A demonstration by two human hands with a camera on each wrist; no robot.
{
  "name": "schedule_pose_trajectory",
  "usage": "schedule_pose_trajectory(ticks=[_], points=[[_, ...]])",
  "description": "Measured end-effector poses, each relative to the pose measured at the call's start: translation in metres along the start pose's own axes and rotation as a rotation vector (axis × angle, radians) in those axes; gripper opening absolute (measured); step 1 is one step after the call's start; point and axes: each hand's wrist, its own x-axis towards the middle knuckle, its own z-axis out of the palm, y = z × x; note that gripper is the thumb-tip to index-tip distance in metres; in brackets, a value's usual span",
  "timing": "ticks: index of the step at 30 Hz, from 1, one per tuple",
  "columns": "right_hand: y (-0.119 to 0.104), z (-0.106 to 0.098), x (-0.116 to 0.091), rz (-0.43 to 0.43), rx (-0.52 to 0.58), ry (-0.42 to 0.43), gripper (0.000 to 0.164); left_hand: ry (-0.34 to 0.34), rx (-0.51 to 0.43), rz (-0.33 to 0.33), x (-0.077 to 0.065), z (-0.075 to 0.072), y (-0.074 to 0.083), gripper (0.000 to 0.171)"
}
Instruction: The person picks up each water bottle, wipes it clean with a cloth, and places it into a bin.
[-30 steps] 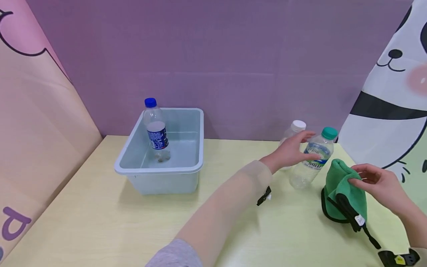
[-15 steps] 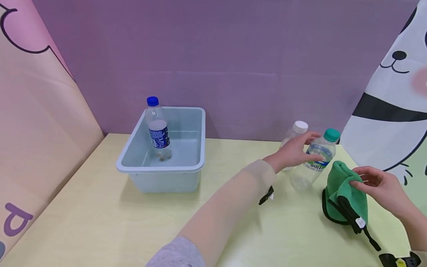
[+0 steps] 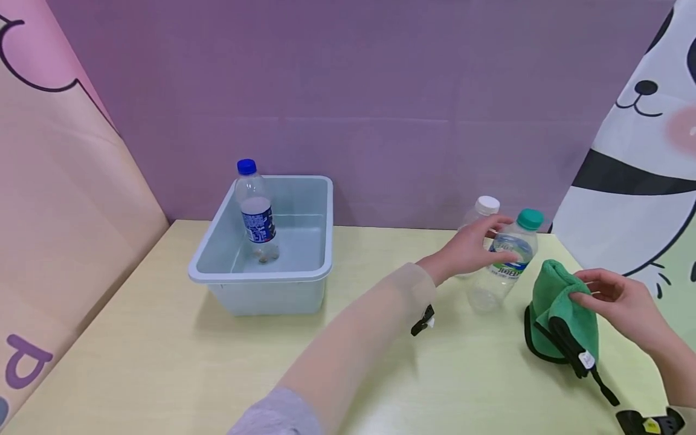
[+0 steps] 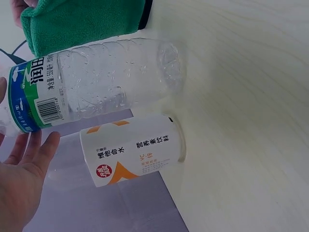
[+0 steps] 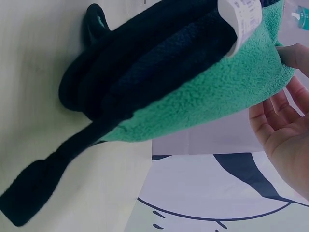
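My left hand point(image 3: 470, 251) grips a clear plastic bottle point(image 3: 511, 248) with a green cap, thumb and fingers round its upper part at the label. The bottle leans to the right, its base low by the tabletop. Behind the hand stands a second bottle, capped in white point(image 3: 487, 205); its white and orange label point(image 4: 133, 150) shows in the left wrist view. On the right, a green fleecy cloth pouch point(image 3: 568, 299) with black trim and a black strap rests on the table. My right hand point(image 3: 625, 308) pinches its upper edge between thumb and fingers.
A light blue plastic bin point(image 3: 266, 278) stands left of centre on the pale wooden table point(image 3: 179, 362). Inside it, a bottle with a blue cap point(image 3: 257, 211) stands leaning slightly. A purple backdrop point(image 3: 326, 90) rises behind, with a printed panda panel point(image 3: 620, 211) at right.
My left hand has shifted slightly to the left with the green-capped bottle, which leans a little less. My right hand and the pouch stay in place.
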Motion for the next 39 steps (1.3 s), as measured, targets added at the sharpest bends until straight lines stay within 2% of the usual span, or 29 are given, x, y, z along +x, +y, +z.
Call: schedule_pose_trajectory(ticks=[9, 15, 21, 30, 39], points=[[-0.007, 0.002, 0.0, -0.022, 0.072, 0.022, 0.032, 0.033, -0.069, 0.016, -0.024, -0.015, -0.005, 0.067], [-0.015, 0.008, 0.003, -0.046, 0.148, 0.02, 0.036, 0.051, -0.079, 0.054, -0.047, -0.026, -0.01, 0.065], [-0.024, 0.016, 0.009, -0.105, 0.147, 0.015, 0.032, 0.055, -0.106, 0.066, -0.07, -0.034, -0.015, 0.063], [-0.039, 0.03, 0.018, -0.162, 0.208, -0.004, 0.034, 0.066, -0.071, 0.112, -0.1, -0.056, -0.018, 0.063], [-0.049, 0.047, 0.025, -0.211, 0.252, -0.029, 0.035, 0.107, -0.092, 0.105, -0.129, -0.074, -0.018, 0.062]])
